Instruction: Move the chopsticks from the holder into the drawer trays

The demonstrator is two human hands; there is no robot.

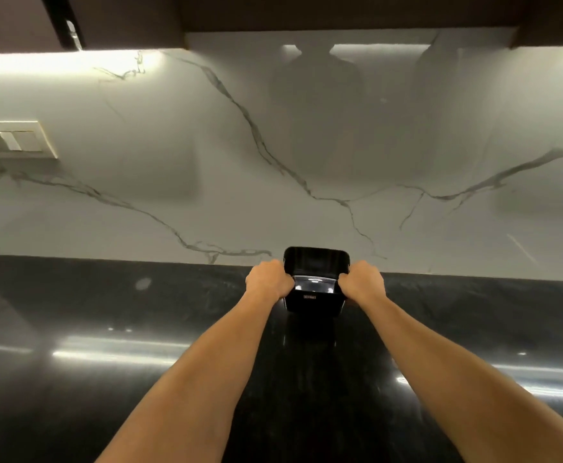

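A black, glossy, rectangular holder (315, 297) stands on the dark polished countertop (173, 329), close to the marble wall. My left hand (266, 279) grips its left rim with curled fingers. On the opposite rim my right hand (362, 279) grips the same way. The holder's open top faces me and its inside looks dark; no chopsticks show in it. No drawer or trays appear in this view.
The white marble backsplash (307, 162) rises right behind the holder. A switch plate (9, 140) sits on the wall at the far left. Dark upper cabinets (340, 11) hang overhead. The black countertop stretches wide on both sides.
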